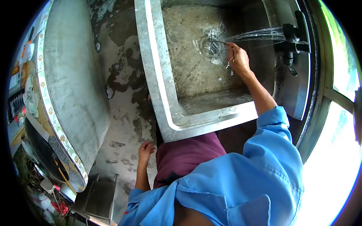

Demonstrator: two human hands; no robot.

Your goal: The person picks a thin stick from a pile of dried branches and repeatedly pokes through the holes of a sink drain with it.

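Observation:
My right hand (238, 58) is inside the large grey sink (154, 56), its fingers closed on the thin dark handle of a round utensil (212, 48). Splashing water blurs the utensil's round part, and its exact kind cannot be made out. From the black tap (291, 33) on the right, several jets of water run across to it. Wet white bits cling near my fingers. My left hand (146, 151) hangs beside my hip, outside the sink's near left corner. Its fingers are loosely bent and apart, with nothing visible in them.
The floor (126, 113) left of the sink is wet and patchy. A tiled counter (62, 141) with a wok (45, 150) stands further left. Below it is a dark metal box (98, 197). A bright window (335, 132) lies to the right.

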